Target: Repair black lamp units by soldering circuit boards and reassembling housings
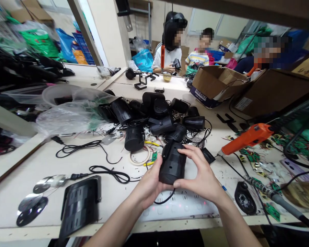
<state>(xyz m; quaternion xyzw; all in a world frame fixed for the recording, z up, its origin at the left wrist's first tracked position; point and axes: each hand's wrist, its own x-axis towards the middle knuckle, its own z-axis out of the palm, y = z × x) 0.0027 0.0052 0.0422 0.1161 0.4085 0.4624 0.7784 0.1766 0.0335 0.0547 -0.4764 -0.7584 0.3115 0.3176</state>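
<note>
A black cylindrical lamp housing [173, 164] with small slots in its side is held over the front of the bench. My left hand [149, 181] supports it from the left and below, thumb along its side. My right hand [199, 171] grips its right side, thumb low and fingers near the top. A black cable hangs beneath the housing, above a white power strip [167, 209] with red lights. Just beyond lie a roll of tape [134, 161], a small green circuit board [155, 156] and a heap of similar black housings [159, 106].
Another black housing [81, 202] lies at the front left near round shiny discs [32, 210]. An orange electric screwdriver [247, 139] and a soldering iron [275, 195] are at right, among circuit boards. Cardboard boxes [216, 85] stand behind. Across the bench are several people, one holding a black housing.
</note>
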